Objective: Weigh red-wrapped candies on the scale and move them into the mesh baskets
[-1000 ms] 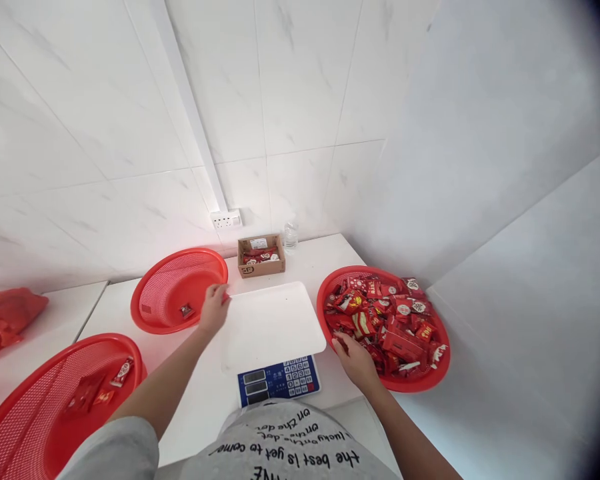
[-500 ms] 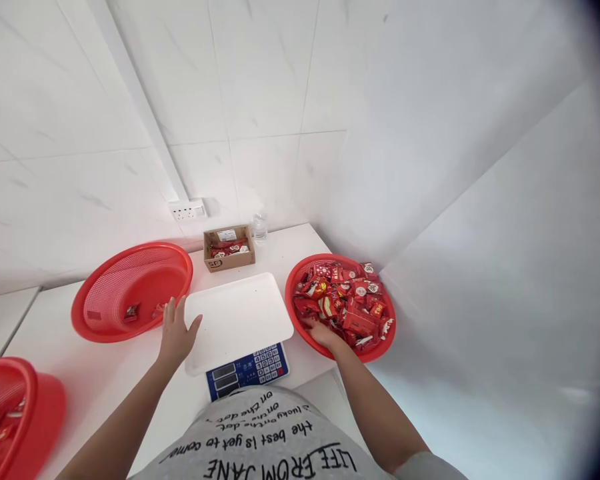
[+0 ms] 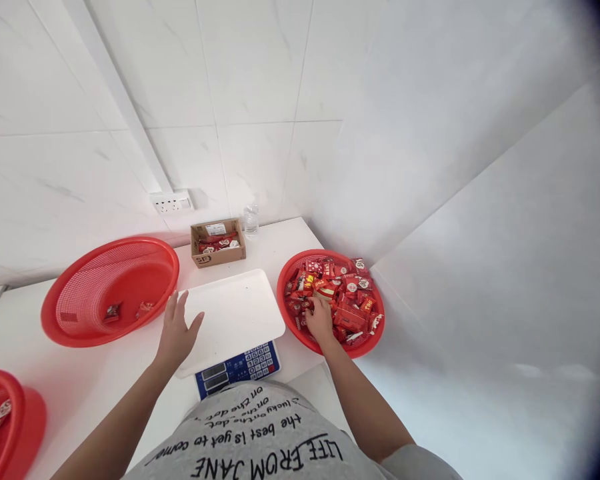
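My right hand reaches into a round red plastic basket on the right, heaped with small red wrapped snack packets. Its fingers are curled down and closed on a red packet at the left side of the heap; the fingertips are partly hidden. My left hand holds nothing, fingers apart, by the left edge of a white tray. The bare tray rests on a digital scale with a blue keypad panel.
Left of the tray stands a tilted red basket with a few packets inside. Another red basket is at the lower left. A cardboard box of red packets and a clear plastic bottle stand by the wall, below a socket strip.
My right hand has moved from the basket's near left rim further in over the packets. My left hand stays by the tray's left edge. The view has shifted slightly.
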A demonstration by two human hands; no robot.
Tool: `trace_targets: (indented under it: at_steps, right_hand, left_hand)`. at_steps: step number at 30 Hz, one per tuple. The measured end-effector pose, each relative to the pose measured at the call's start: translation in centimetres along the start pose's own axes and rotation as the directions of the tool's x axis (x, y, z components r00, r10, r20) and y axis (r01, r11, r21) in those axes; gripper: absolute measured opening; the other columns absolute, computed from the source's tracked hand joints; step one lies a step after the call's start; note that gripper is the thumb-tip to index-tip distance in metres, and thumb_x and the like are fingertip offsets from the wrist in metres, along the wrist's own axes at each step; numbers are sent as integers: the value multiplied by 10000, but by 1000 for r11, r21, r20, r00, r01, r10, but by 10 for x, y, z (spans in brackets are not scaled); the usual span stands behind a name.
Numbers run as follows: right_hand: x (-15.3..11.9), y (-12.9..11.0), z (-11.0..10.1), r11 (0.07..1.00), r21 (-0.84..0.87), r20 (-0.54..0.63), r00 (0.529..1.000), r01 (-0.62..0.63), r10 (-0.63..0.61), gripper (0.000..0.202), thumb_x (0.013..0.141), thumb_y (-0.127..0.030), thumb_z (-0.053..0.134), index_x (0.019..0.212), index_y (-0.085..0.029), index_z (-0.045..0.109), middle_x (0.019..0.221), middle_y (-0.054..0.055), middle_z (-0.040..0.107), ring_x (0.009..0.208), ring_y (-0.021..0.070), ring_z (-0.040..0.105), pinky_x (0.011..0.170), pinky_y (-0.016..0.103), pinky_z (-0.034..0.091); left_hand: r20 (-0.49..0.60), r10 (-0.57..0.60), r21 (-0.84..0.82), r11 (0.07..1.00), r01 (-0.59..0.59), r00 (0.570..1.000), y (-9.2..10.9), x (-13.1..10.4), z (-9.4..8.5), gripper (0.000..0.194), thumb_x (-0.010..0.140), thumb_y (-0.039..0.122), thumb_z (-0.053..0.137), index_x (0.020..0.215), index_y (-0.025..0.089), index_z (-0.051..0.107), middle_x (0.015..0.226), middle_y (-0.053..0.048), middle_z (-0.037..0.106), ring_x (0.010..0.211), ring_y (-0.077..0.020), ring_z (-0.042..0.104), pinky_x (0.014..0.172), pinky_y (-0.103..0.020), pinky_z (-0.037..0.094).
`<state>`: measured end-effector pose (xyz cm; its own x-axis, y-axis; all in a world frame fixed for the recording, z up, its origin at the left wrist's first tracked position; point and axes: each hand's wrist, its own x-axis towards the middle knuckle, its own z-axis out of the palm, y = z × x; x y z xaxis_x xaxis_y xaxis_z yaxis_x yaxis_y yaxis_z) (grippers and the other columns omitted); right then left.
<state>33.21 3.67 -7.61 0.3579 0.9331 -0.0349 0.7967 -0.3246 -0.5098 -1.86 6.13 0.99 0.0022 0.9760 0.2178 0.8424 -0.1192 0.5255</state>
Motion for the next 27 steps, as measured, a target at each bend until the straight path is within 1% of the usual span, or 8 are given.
trace_targets:
  at_steps: [4,7,9,11,13,15,22,27]
  right_hand:
    - [-2,-7,-1,993,-113,333,943,37,3,265,792,-211,435,928,-209,662,977,62,647,975,210,544,880,317,388]
    - [1,-12,1,985,-115,436,897,131,-68,279,776,-217,475,970,-269,668,993,29,662,973,223,554,888,342,374]
    - [6,-16,2,978,-108,434,893,179,-115,394,793,-186,431,1143,-272,592,1090,40,634,1025,228,538,916,351,357]
    - [13,-20,3,979,-88,348,927,184,-143,520,801,-147,383,1312,-235,435,1244,62,544,1125,218,480,957,332,330]
    - [20,-24,4,986,-68,255,958,155,-133,605,800,-137,372,1396,-186,282,1378,77,404,1230,204,379,996,307,295]
    - [26,-28,6,992,-64,234,968,112,-94,645,801,-164,392,1418,-166,206,1438,83,303,1288,201,294,1015,307,276]
    - [40,-34,22,979,-201,428,903,45,47,653,833,-386,413,1419,-199,194,1483,135,182,1344,299,173,1043,476,187]
    - [40,-34,27,964,-262,420,905,54,63,623,839,-397,404,1410,-216,232,1460,151,241,1330,312,221,1042,495,154]
  left_hand:
    - [21,21,-17,1000,-21,1000,1,-1,4,577,845,430,441,1357,202,305,1450,-140,259,1341,-299,220,1045,-508,280]
    - [41,41,-17,999,-40,998,-1,-5,8,571,847,423,438,1352,188,314,1448,-144,264,1343,-291,219,1056,-497,269]
    - [59,37,-15,999,-36,998,-2,-7,10,569,848,427,433,1348,181,320,1447,-147,265,1344,-287,217,1056,-489,275]
    - [70,32,-18,999,-31,997,-2,-9,11,566,851,430,427,1350,188,318,1446,-144,267,1346,-283,215,1054,-487,281]
    - [69,36,-23,999,-34,997,-3,-11,11,563,854,430,424,1352,191,315,1444,-142,271,1348,-278,214,1056,-486,278]
    - [69,42,-27,999,-40,997,-3,-12,11,561,857,428,423,1351,185,317,1443,-146,271,1349,-276,210,1056,-485,279]
    - [70,43,-33,999,-41,997,-5,-18,7,542,857,415,429,1348,210,321,1454,-130,258,1351,-284,198,1036,-497,306]
    - [54,42,-3,999,-42,998,-10,-19,1,537,853,420,424,1336,203,339,1446,-134,275,1345,-290,215,1043,-499,291]
